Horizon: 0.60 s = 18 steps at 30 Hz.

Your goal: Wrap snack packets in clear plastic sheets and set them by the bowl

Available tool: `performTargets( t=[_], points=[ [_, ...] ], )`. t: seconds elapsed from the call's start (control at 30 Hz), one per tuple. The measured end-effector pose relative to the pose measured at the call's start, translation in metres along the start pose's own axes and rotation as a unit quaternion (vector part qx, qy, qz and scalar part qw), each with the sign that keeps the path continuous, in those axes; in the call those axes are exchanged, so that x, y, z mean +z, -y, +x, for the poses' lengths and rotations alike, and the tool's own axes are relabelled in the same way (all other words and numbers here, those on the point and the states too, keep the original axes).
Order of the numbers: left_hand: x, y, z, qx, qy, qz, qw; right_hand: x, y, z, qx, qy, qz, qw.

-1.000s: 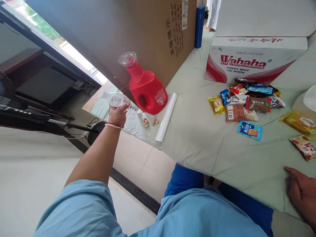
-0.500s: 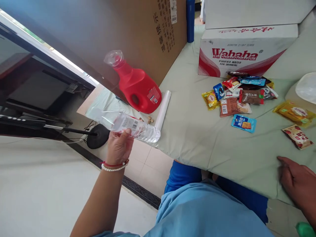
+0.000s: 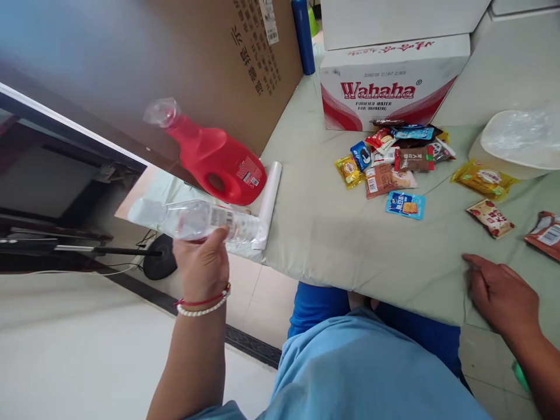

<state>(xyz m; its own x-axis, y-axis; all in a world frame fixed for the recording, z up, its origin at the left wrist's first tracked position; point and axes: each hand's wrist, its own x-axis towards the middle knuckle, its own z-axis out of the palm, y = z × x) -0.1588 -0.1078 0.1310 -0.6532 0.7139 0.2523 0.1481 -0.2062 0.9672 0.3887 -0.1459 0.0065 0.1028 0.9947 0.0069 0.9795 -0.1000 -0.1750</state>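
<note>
My left hand [image 3: 202, 264] grips a clear plastic water bottle [image 3: 192, 220] held sideways, cap to the left, just off the table's left end. A red and a white bead bracelet circle that wrist. Behind the bottle a red detergent jug [image 3: 210, 158] with a clear cap stands on the table, beside a white roll [image 3: 267, 201]. My right hand [image 3: 501, 293] rests palm down on the pale green tablecloth [image 3: 332, 233] near its front edge, fingers loosely stretched, holding nothing.
Several snack packets [image 3: 389, 163] lie scattered in front of a Wahaha carton [image 3: 385, 87]. A big brown cardboard box [image 3: 210, 52] leans at the back left, a blue cylinder [image 3: 303, 36] beside it. A lidded white tub [image 3: 516, 143] sits at right. Tiled floor lies below.
My left hand lifted the bottle from beside the red jug and drew it back toward me, turning it sideways. My right hand stayed on the cloth while the view shifted.
</note>
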Motion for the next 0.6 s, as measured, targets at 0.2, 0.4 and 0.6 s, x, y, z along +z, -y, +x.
performTargets(
  t=[0.2,0.4,0.6],
  points=[
    [-0.044,0.028,0.031,0.029,-0.133,0.077,0.988,0.006,-0.004,0.000,-0.037,-0.019,0.000,0.999],
    [-0.039,0.072,0.045,0.026,-0.153,0.095,0.983,0.008,-0.005,0.000,-0.053,-0.028,-0.012,0.998],
    [-0.018,0.096,0.074,0.061,-0.138,0.111,0.982,0.004,-0.002,0.000,-0.033,-0.018,-0.010,0.999]
  ],
)
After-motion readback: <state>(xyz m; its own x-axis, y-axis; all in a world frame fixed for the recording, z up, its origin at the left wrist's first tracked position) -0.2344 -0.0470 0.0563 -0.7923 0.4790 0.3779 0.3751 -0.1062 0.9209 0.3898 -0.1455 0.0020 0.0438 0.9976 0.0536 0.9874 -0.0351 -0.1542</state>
